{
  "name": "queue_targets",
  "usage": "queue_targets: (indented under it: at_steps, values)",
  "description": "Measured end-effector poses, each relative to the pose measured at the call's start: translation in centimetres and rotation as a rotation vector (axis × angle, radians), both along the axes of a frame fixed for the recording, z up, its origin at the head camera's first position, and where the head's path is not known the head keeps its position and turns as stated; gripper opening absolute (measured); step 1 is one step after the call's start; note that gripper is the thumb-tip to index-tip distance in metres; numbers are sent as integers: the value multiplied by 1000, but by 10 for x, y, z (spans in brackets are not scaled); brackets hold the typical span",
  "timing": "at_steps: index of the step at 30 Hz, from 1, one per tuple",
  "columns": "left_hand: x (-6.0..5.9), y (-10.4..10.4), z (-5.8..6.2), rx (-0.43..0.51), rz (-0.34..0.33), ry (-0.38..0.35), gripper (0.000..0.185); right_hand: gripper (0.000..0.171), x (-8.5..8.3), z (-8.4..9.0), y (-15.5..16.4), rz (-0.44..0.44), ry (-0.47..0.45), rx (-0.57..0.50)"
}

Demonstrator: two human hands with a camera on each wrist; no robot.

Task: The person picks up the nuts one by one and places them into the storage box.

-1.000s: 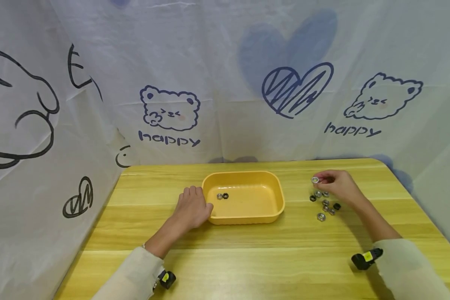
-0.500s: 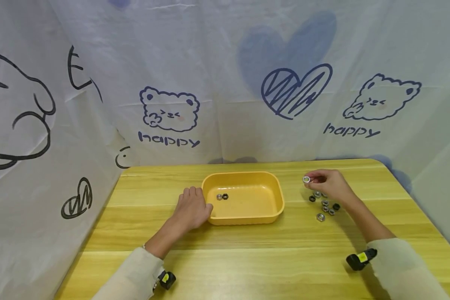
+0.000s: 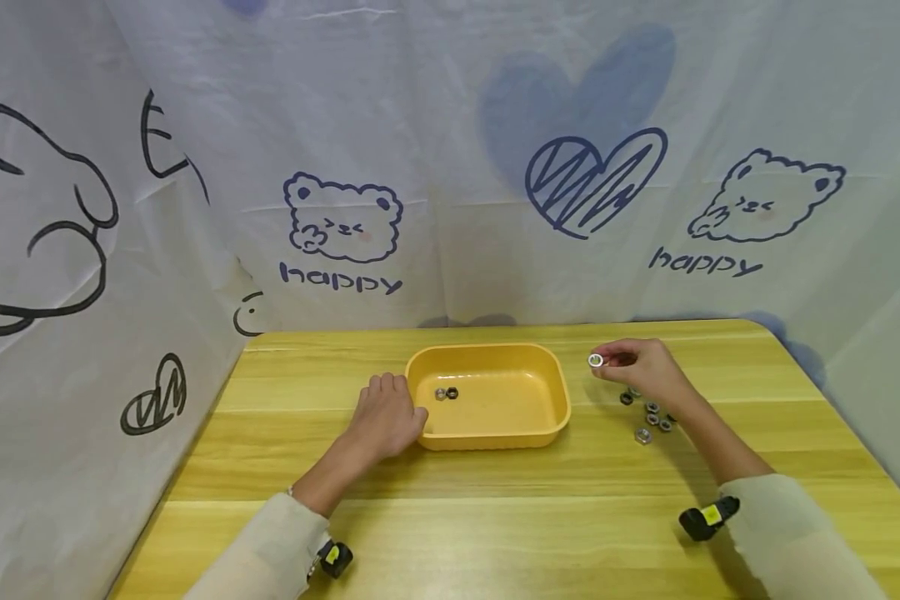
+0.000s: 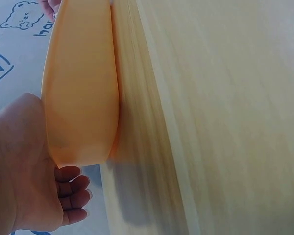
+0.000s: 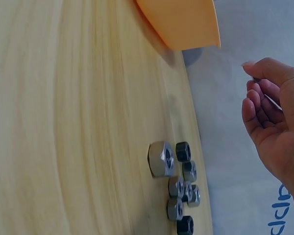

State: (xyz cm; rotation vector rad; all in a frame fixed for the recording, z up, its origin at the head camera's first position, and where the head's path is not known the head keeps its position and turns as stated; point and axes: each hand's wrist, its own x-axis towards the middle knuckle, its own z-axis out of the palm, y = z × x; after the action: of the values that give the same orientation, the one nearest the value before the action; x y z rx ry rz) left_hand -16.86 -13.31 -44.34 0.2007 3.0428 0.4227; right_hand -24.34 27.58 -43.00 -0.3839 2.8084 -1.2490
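The left hand (image 3: 387, 417) rests against the left end wall of the yellow tray (image 3: 495, 437), fingers loosely curled on the rim and thumb at the near-left corner, bracing it without enclosing it; the tray's long axis runs left to right across the wooden table (image 3: 495, 517), and two nuts (image 3: 446, 393) lie in its far-left corner. To the right of the tray, just off its far-right corner and above the table, the right hand (image 3: 640, 367) pinches a silver nut (image 3: 595, 360) between thumb and fingertips. This hand is the nearer one to the pile of loose nuts (image 3: 648, 414), which lies just near and right of it.
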Motion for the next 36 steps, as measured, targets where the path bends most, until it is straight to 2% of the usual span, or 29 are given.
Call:
queue_targets:
  at_steps: [13, 25, 31, 36]
  values:
    - [-1, -1, 0, 8, 5, -5, 34, 35, -5, 3, -18, 24, 9, -8]
    - [0, -1, -1, 8, 4, 5, 33, 37, -6, 8, -41, 58, -23, -70]
    - [-1, -1, -1, -1, 6, 1, 35, 36, -8, 10, -50, 84, -8, -97]
    - [-1, -2, -1, -6, 7, -2, 36, 39, -13, 9, -58, 95, -39, -146]
